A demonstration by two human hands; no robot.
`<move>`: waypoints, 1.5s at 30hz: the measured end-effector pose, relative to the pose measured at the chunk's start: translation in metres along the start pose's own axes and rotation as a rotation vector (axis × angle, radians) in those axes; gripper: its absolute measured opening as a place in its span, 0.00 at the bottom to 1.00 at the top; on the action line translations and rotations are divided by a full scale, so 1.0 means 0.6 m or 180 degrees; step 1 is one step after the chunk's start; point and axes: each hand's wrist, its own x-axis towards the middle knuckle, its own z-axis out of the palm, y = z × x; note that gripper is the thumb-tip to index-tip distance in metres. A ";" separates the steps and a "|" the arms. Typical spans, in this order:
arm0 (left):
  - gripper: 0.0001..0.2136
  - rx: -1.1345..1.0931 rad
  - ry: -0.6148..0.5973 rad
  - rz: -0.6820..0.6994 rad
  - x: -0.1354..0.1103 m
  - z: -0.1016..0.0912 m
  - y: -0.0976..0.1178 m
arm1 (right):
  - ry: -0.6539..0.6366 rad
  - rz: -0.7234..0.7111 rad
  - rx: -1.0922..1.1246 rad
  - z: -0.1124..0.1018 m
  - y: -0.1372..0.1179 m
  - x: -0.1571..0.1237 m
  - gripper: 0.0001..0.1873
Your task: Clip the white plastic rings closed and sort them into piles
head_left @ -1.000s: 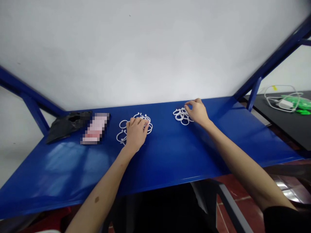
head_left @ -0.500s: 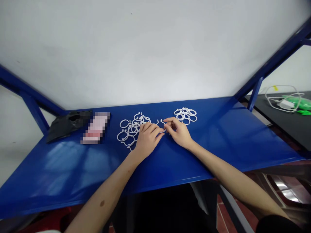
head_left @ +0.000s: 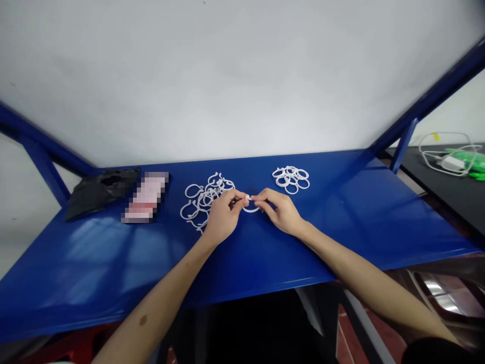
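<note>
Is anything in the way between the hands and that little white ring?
No, nothing visible is in the way. The left hand and the right hand both already pinch the white ring with their fingertips, just above the blue table.

Pink obj [head_left: 145,197] blurred; ring [head_left: 250,209] half-hidden

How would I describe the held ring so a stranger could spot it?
On the blue table, look between the sprawling pile of white rings and the tidy cluster to its right. There the left hand and right hand pinch one white ring between them. It alone is held; the others lie on the table.
</note>
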 end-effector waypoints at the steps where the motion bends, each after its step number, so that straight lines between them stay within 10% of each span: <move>1: 0.04 0.0043 0.0025 0.0034 -0.002 0.001 -0.002 | -0.0049 -0.0057 -0.0007 0.000 0.000 -0.002 0.08; 15: 0.07 0.1111 -0.0007 0.1065 0.014 -0.009 -0.022 | -0.0010 -0.0063 -0.0597 -0.007 0.014 0.003 0.10; 21: 0.10 0.2294 0.0109 0.1007 0.018 -0.030 -0.040 | 0.0949 0.0670 -0.1757 -0.097 0.050 0.012 0.10; 27: 0.08 0.2573 -0.0077 0.0826 0.017 -0.035 -0.045 | 0.0632 0.1386 -0.2408 -0.162 0.073 0.002 0.07; 37: 0.06 0.2671 0.0191 0.0756 0.021 -0.039 -0.054 | 0.0416 0.1831 -0.2816 -0.151 0.071 0.000 0.09; 45: 0.04 0.2272 0.0543 0.1061 0.017 -0.038 -0.034 | 0.0651 0.0976 -0.2403 -0.112 0.044 0.007 0.14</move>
